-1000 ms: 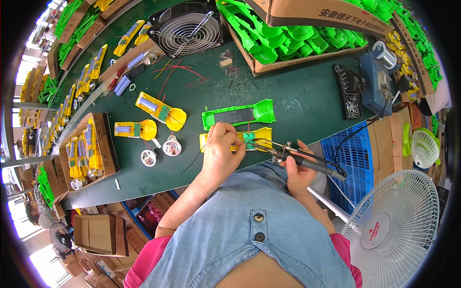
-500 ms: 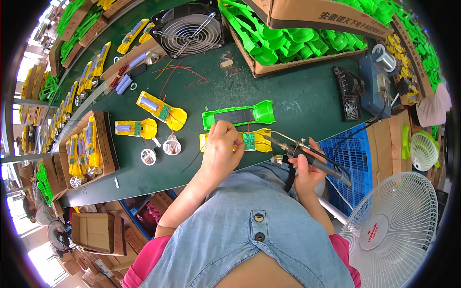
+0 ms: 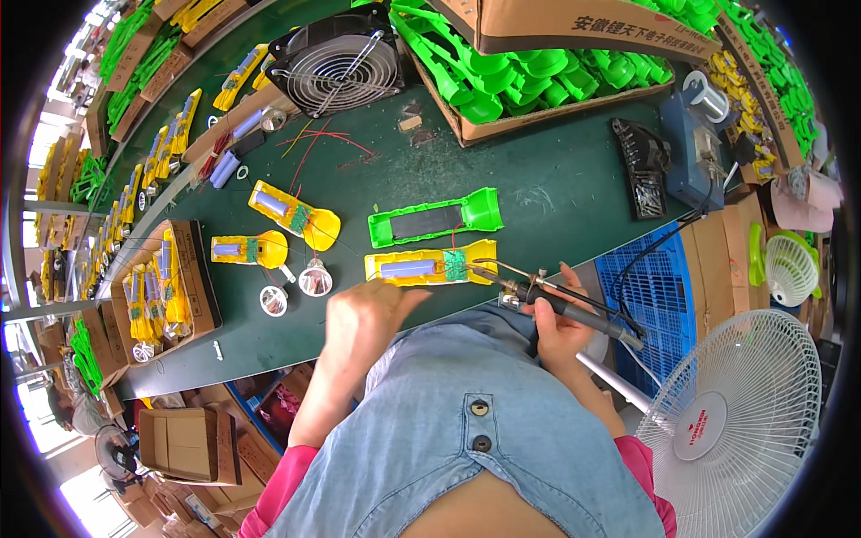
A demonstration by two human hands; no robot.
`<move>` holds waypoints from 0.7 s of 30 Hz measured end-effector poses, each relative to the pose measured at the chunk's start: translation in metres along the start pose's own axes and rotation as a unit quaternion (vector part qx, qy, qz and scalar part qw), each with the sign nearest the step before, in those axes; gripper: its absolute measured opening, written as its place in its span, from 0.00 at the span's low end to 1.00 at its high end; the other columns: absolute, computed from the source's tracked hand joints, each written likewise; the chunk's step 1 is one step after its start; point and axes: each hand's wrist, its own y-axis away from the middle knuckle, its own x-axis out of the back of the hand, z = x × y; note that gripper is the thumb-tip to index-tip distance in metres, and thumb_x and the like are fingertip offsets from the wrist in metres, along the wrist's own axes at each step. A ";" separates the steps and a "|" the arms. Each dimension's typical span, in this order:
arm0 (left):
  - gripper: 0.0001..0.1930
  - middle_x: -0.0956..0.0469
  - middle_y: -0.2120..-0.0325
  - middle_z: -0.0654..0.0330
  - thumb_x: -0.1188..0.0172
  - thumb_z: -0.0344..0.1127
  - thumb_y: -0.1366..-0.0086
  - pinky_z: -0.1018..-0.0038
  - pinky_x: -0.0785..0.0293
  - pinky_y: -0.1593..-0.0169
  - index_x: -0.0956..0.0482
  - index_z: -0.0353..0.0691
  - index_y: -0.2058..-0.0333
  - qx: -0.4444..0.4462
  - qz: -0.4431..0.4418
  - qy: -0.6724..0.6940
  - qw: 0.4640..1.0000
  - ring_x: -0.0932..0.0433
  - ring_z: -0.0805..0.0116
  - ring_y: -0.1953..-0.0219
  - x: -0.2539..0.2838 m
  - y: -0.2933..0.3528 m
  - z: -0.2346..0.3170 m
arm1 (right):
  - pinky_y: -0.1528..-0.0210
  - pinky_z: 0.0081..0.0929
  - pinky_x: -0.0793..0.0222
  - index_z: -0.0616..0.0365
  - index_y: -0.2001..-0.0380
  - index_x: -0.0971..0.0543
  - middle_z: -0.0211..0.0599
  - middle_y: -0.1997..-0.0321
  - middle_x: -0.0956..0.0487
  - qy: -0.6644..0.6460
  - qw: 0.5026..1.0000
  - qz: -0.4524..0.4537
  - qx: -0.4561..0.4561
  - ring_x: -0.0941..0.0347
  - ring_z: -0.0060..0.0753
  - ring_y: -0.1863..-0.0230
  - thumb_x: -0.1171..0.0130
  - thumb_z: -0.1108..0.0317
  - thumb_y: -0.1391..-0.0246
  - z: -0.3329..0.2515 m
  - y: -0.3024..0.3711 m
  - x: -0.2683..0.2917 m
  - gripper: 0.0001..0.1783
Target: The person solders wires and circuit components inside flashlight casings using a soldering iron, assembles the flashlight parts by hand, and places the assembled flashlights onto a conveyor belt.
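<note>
Nearest the wearer, the right hand (image 3: 558, 325) is closed around the dark handle of a soldering iron (image 3: 547, 294), its bent metal tip reaching left to the small green circuit board at the end of a yellow flashlight half-shell (image 3: 429, 267). That shell lies open side up at the near edge of the green tabletop (image 3: 556, 193), with a pale cylindrical cell seated along its length. The left hand (image 3: 363, 318) hovers just beside the shell's left end, fingers loosely curled and holding nothing that can be made out; whether a fingertip touches the shell cannot be told.

Just beyond, a green half-shell (image 3: 437, 216) lies parallel to the yellow one, close but apart. To the left sit two round reflector cups (image 3: 315, 281) and two further yellow half-shells (image 3: 293, 213) with cells fitted.

Farther right, a blue soldering station (image 3: 692, 148) stands at the tabletop's edge, and a white floor fan (image 3: 740, 421) stands off the tabletop's right end.

At the far side, a black square fan (image 3: 338, 59) stands beside a cardboard box of green shells (image 3: 538, 81). Along the left edge, an open cardboard box (image 3: 166, 287) holds more yellow units.
</note>
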 end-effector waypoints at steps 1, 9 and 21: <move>0.13 0.32 0.89 0.60 0.37 0.37 0.51 0.71 0.35 0.82 0.30 0.39 0.85 0.024 -0.072 -0.081 0.994 0.30 0.64 0.86 0.007 0.005 -0.003 | 0.47 0.32 0.36 0.66 0.64 0.28 0.39 0.67 0.28 0.002 1.000 0.003 -0.001 0.27 0.31 0.61 0.43 0.81 0.58 0.001 0.001 0.002 0.14; 0.09 0.25 0.74 0.58 0.38 0.26 0.57 0.71 0.29 0.70 0.23 0.38 0.73 -0.082 0.096 -0.029 0.992 0.25 0.62 0.72 0.004 -0.016 -0.001 | 0.37 0.43 0.60 0.63 0.64 0.27 0.33 0.76 0.22 0.032 0.999 -0.019 0.019 0.25 0.22 0.68 0.44 0.77 0.55 0.000 -0.001 -0.001 0.11; 0.11 0.28 0.77 0.62 0.39 0.25 0.60 0.71 0.31 0.72 0.21 0.41 0.73 -0.119 0.022 0.051 0.991 0.28 0.65 0.75 -0.031 -0.013 0.003 | 0.56 0.27 0.30 0.67 0.65 0.28 0.43 0.65 0.27 -0.025 0.999 0.018 -0.013 0.24 0.25 0.75 0.43 0.78 0.56 -0.009 0.000 -0.008 0.12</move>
